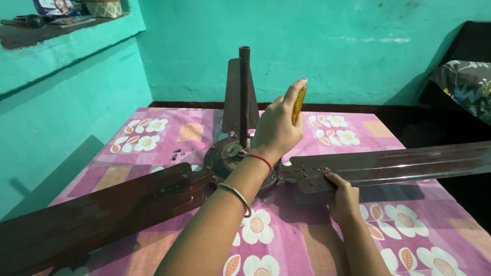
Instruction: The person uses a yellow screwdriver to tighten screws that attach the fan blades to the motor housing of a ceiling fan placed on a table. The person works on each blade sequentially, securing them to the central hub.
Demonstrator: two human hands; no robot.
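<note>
Three dark brown blades spread from the ceiling fan lying at mid-frame on the floral cloth, its downrod upright. My left hand is curled around a yellow screwdriver handle over the hub. My right hand pinches the right blade near its bracket. I judge the motor heavy and the blades thin, springy, slick; grip near the hub. Small screws lie left of it.
</note>
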